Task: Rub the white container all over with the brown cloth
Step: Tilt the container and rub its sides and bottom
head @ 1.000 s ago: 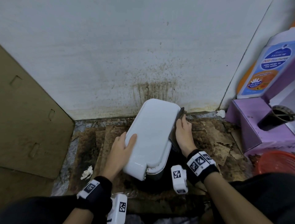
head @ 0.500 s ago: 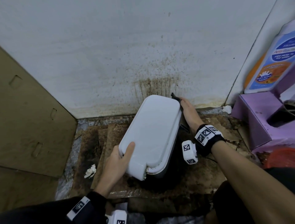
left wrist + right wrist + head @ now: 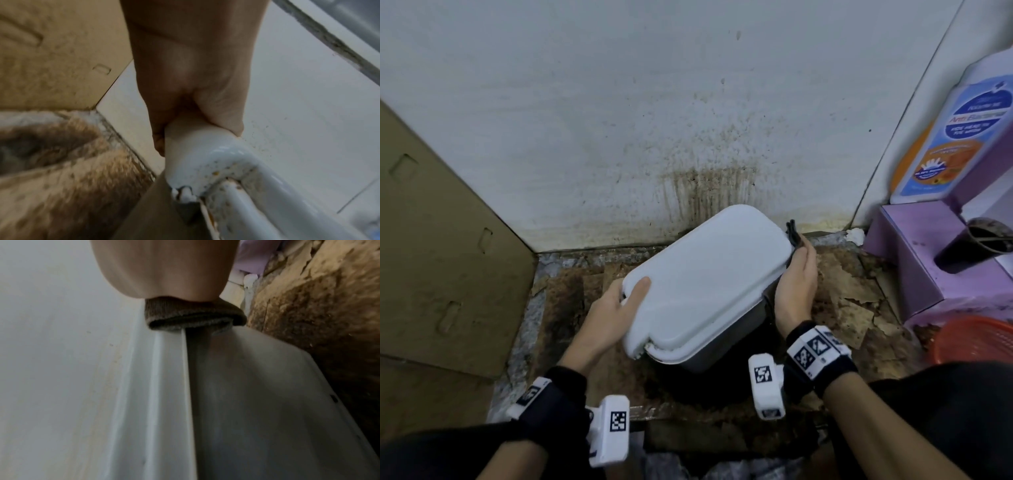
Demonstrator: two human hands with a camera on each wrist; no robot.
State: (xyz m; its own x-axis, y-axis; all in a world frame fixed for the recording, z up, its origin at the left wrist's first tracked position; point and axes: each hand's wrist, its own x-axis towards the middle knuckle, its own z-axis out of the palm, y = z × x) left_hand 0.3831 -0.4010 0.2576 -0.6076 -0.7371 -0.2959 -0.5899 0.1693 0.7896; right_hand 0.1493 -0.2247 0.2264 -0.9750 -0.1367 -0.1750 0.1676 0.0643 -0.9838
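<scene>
The white container [image 3: 709, 274] with its lid on stands tilted on the stained floor by the wall. My left hand [image 3: 616, 308] grips its near left corner, thumb on the lid and fingers under the rim; in the left wrist view the left hand [image 3: 185, 81] wraps that corner of the container [image 3: 205, 154]. My right hand [image 3: 796, 281] holds the brown cloth [image 3: 792, 233] against the container's right side, and only the cloth's dark tip shows past the fingertips. In the right wrist view the folded cloth [image 3: 191, 318] lies under my right hand [image 3: 164, 269] on the container's edge [image 3: 246, 402].
A cardboard sheet [image 3: 441, 257] leans at the left, and the stained white wall [image 3: 654, 102] is close behind. At the right are a purple box [image 3: 914, 260], a large bottle [image 3: 955, 137], a dark cup [image 3: 969, 243] and a red basket [image 3: 972, 339].
My right hand with the cloth slid out to the container's far right corner and has come partway back along its side. My left hand shifted its hold to the near left corner.
</scene>
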